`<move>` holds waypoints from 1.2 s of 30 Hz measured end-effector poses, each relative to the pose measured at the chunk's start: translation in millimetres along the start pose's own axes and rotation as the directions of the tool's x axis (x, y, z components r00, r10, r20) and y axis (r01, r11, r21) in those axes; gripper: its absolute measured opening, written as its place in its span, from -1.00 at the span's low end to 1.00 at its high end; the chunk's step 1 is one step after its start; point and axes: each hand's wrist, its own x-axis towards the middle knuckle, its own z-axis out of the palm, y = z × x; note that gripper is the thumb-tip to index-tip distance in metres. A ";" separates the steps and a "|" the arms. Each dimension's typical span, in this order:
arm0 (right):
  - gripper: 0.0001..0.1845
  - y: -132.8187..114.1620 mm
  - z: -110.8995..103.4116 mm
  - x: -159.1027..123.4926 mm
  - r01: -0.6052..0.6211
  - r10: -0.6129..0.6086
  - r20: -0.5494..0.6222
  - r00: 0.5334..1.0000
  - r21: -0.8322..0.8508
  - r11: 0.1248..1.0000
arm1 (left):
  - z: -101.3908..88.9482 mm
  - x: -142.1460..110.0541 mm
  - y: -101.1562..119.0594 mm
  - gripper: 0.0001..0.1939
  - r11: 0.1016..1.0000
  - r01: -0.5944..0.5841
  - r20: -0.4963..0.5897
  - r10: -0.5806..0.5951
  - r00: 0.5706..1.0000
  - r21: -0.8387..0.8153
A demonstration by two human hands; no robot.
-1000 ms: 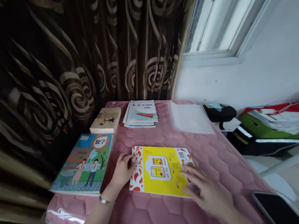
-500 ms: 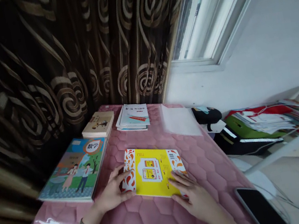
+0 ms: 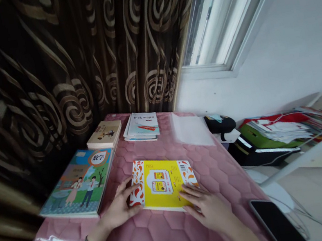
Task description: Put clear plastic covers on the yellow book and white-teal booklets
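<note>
Surface: pink quilted table cover, brown swirl curtain behind.
Yellow book: flat, mid-table, back cover up.
Left hand: unclenched, fingers resting on book's near-left corner.
Right hand: unclenched, fingertips on near-right edge.
Nearby: maths textbook left; two small book stacks behind; phone right.

Dim overall, single source: daylight from the white-framed window upper right, glass blown out to near white. Dark brown swirl-patterned curtain sits underexposed, detail lost at the left edge. Pink quilted counter lit softly, shadows faint. Strong wide-angle stretch and smear toward the corners. Black glossy phone catches mild glare. Far paper stack soft.
</note>
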 end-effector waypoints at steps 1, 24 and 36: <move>-0.59 -0.8 -1.9 0.7 0.001 -0.001 0.005 1.000 -0.006 1.000 | -0.1 -0.1 -0.1 -0.41 1.000 -0.007 -0.002 0.007 1.000 0.004; -0.61 -35.7 -39.0 87.1 -0.043 -0.044 -0.451 0.892 -0.180 0.983 | 18.9 81.8 2.2 -0.64 0.952 0.225 -0.438 -0.296 0.849 -0.208; -0.53 -47.7 46.1 130.1 -0.043 -0.015 -0.353 0.935 -0.154 0.987 | 8.1 129.6 -19.6 -0.81 0.807 0.431 -0.305 -0.562 0.769 -0.403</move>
